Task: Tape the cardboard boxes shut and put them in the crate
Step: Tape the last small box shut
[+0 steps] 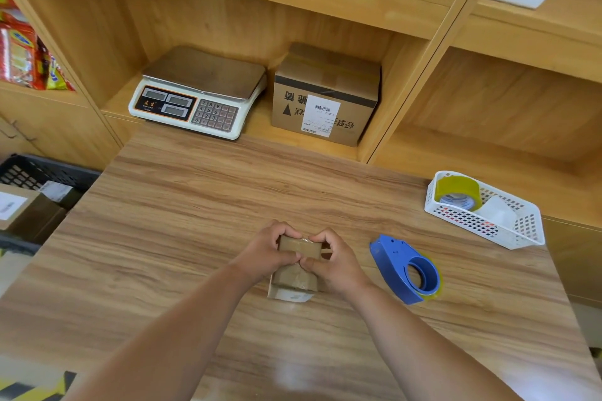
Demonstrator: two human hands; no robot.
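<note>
Left hand [265,254] and right hand [332,262] pinch the small cardboard box [294,277] with curled fingers [278,230], likely pressing tape flat; the tape dispenser [407,267] waits at three o'clock.

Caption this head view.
Left hand and right hand hold a small brown cardboard box near a blue plastic tape dispenser.

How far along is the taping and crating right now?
Done: labelled boxes already sit in the black crate. In hand: the left hand and right hand grip a small box with tape across it; the blue dispenser lies beside it. Left: crating this box, and perhaps the larger box on the shelf.
</note>
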